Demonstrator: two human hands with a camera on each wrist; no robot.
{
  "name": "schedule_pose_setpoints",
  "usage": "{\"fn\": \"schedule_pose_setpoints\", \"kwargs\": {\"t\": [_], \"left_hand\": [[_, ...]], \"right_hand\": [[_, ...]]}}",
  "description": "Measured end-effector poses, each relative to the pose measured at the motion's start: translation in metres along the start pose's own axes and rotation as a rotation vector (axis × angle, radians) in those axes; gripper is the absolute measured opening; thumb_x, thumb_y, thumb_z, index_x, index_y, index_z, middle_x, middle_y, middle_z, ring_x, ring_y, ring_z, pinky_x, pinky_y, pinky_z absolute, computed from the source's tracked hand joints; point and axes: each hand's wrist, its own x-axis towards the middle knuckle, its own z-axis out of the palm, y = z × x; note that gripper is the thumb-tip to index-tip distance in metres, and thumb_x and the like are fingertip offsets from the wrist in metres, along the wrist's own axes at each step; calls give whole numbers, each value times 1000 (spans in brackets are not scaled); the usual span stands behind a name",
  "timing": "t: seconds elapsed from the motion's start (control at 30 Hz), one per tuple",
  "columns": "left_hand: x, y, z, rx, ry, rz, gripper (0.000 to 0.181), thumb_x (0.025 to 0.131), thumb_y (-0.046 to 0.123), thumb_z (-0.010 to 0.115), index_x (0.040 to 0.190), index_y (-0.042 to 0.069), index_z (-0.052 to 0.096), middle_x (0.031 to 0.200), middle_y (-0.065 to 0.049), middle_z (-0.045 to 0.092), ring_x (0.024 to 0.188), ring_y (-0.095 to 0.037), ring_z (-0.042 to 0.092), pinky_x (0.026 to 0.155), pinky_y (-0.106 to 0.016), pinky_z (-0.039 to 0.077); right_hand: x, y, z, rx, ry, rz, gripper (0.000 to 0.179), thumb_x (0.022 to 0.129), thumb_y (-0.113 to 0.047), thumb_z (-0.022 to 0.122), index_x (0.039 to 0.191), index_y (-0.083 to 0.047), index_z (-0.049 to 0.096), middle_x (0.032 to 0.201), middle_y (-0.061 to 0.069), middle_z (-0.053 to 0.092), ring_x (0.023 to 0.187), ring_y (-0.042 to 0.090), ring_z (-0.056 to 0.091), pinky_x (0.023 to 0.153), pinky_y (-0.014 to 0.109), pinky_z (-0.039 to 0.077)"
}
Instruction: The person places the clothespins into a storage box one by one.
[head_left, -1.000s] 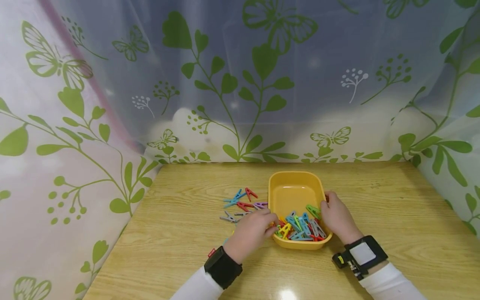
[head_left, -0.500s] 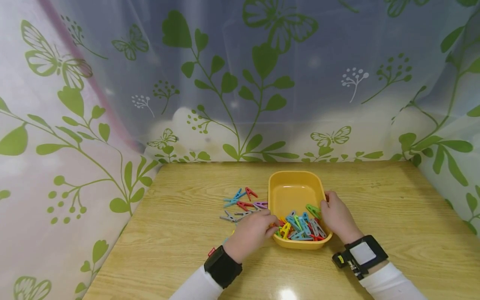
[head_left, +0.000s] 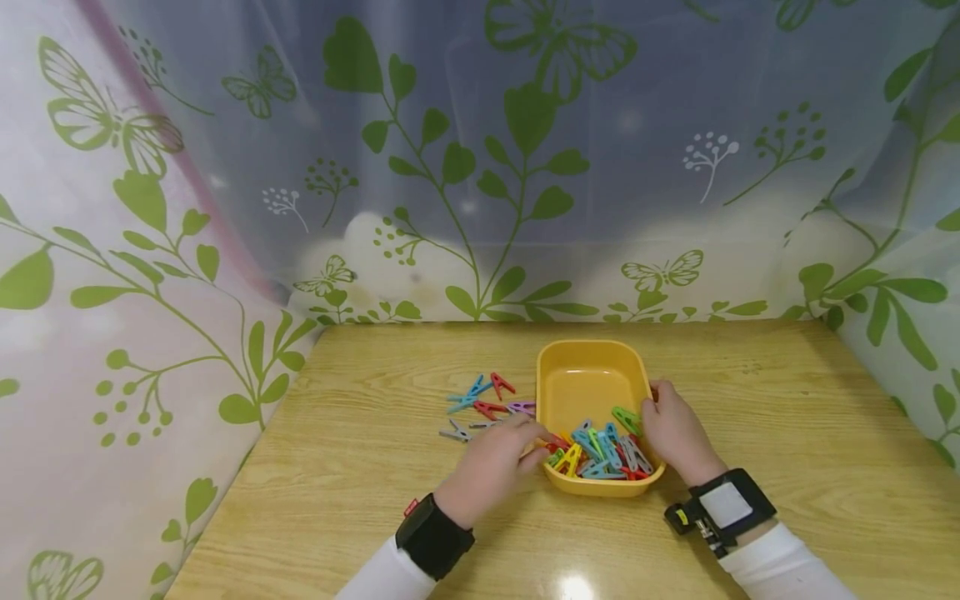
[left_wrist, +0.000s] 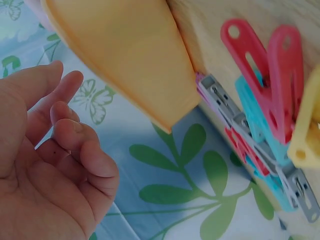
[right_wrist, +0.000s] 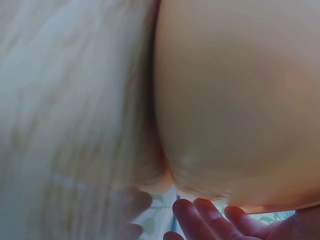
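A yellow plastic tub (head_left: 594,354) stands on the table, with a heap of coloured clothes pegs (head_left: 600,450) at its near end. My right hand (head_left: 678,433) holds the tub's right rim, and its fingers (right_wrist: 210,220) lie along the outer wall in the right wrist view. Beside the left rim is my left hand (head_left: 491,467), its fingers loosely bent and nothing between them in the left wrist view. Past that hand, loose pegs lie on the table, among them a red peg (left_wrist: 285,85) and a yellow peg (left_wrist: 307,125). The hand partly covers these in the head view.
The wooden table (head_left: 360,500) meets a patterned curtain (head_left: 465,167) at the back and on both sides. More loose pegs, such as a blue peg (head_left: 468,400), lie left of the tub.
My left hand has drawn back slightly left from over the tub's left rim, and its fingers have loosened. The right hand and the tub stay in place.
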Motion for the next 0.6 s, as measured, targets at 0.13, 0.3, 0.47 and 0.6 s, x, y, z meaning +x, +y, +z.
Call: {"fn": "schedule_pose_setpoints", "kwargs": {"t": [0.13, 0.3, 0.47, 0.6], "left_hand": [[-7, -7, -8, 22, 20, -19, 19, 100, 26, 71, 113, 13, 73, 106, -1, 71, 90, -14, 69, 77, -26, 56], [-21, -23, -18, 9, 47, -80, 17, 98, 23, 72, 111, 12, 73, 107, -3, 71, 86, -15, 67, 71, -26, 54], [-37, -43, -25, -1, 73, -152, 10, 96, 17, 74, 103, 11, 73, 92, -3, 66, 67, -10, 52, 59, -22, 42], [-50, -56, -29, 22, 69, -243, 7, 94, 16, 76, 98, 12, 72, 83, 2, 58, 62, -7, 42, 56, -22, 37]], "right_hand": [[0, -1, 0, 6, -3, 8, 54, 110, -21, 27, 150, 15, 30, 143, 37, 48, 118, 42, 57, 101, 60, 49], [0, -2, 0, 9, -3, 9, 54, 111, -21, 27, 150, 15, 29, 143, 38, 48, 118, 42, 57, 100, 59, 50], [0, -1, 1, 8, 3, 8, 53, 110, -21, 27, 150, 15, 30, 140, 37, 50, 115, 40, 58, 96, 57, 52], [-1, -2, -1, 5, 4, 12, 53, 110, -21, 28, 150, 14, 31, 138, 36, 51, 112, 39, 59, 95, 55, 53]]}}
